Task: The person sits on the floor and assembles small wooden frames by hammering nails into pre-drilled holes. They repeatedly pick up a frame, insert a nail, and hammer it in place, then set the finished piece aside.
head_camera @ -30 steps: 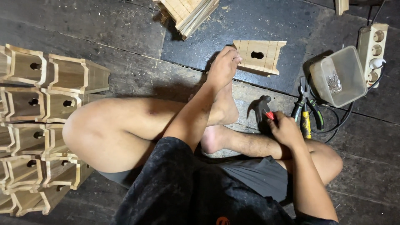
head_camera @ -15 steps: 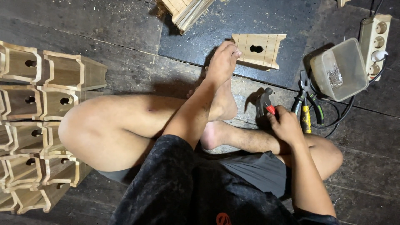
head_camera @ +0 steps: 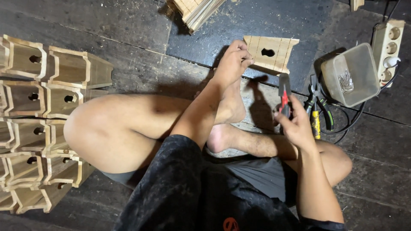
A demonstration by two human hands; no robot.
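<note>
My left hand [head_camera: 233,62] reaches forward over my foot, its fingertips touching the left edge of a small wooden panel [head_camera: 270,53] with a keyhole-shaped cutout that lies on the dark floor. My right hand [head_camera: 295,124] is raised above my shin and grips a small hammer [head_camera: 284,95] with a red handle, its metal head pointing up toward the panel. I sit cross-legged on the floor in dark clothes.
Several stacked wooden box pieces [head_camera: 38,111] with holes line the left side. Pliers [head_camera: 319,113] lie right of the hammer, beside a clear plastic tub of nails [head_camera: 351,75]. A white power strip [head_camera: 387,38] sits far right. A bundle of wood slats [head_camera: 197,10] lies at top.
My right hand has lifted the hammer off the floor and turned its head upward. My left hand slid forward off my foot to the wooden panel's edge.
</note>
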